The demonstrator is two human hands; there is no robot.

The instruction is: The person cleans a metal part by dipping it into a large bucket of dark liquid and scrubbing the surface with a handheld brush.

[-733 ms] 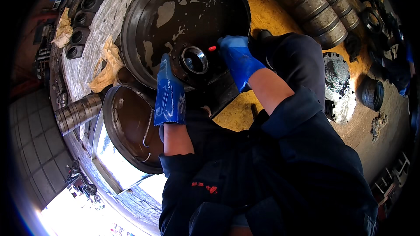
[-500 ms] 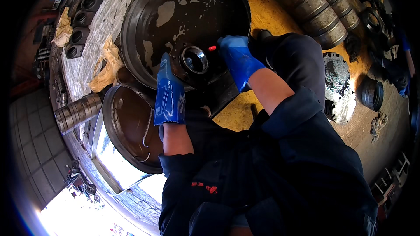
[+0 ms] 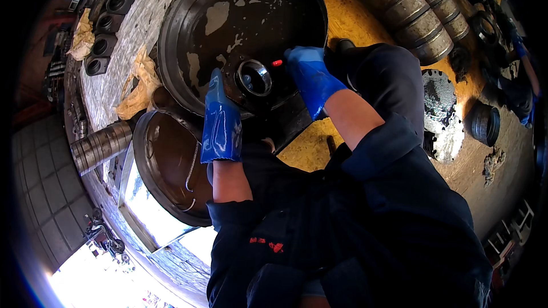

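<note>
Both my hands wear blue rubber gloves. A dark, oily metal housing with a shiny round bore point(image 3: 254, 78) is held over a large wet black pan point(image 3: 171, 51). My left hand point(image 3: 220, 111) is closed along the housing's left side; its far fingers are hidden beneath it. My right hand point(image 3: 310, 74) is curled shut just right of the bore. A small red tip point(image 3: 277, 63) shows beside its fingers; the rest of that thing is hidden in the glove. Small pale round shapes are visible inside the bore.
A brown round lid or basin point(image 3: 171, 165) with a bent wire leans at the lower left, near a ribbed metal cylinder point(image 3: 103, 147). Large ribbed cylinders point(image 3: 399, 5) lie at the upper right. Toothed plates point(image 3: 439, 102) and a dark ring point(image 3: 485, 124) lie right. Another person's arm point(image 3: 531, 71) is at the right edge.
My hands and the housing have hardly moved. At the right edge, the other person's arm has shifted slightly.
</note>
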